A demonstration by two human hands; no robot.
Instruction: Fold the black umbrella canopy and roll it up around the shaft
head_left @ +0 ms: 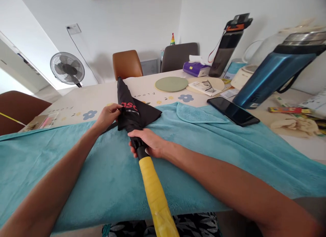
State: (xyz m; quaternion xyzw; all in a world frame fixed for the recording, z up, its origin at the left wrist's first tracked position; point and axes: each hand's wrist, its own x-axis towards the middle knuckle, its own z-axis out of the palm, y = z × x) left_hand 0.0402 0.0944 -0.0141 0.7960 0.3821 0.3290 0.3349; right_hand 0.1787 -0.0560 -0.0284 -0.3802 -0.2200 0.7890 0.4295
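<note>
A black umbrella (150,111) with red and white lettering lies folded across the table, its tip pointing away from me. Its yellow-wrapped handle (155,193) runs toward my lap. My right hand (149,142) is wrapped round the black shaft, just above the yellow part. With bent fingers, my left hand (109,114) pinches the edge of the black canopy on its left side. Part of the canopy fans out to the right in a loose fold. Beneath the umbrella is a turquoise towel (107,182).
On the right are a phone (233,110), a blue bottle (277,74), a dark bottle (226,47), glasses (208,86) and a purple tissue box (195,69). A green round mat (171,84) lies farther back. A fan (67,69) and chairs (127,64) stand beyond the table.
</note>
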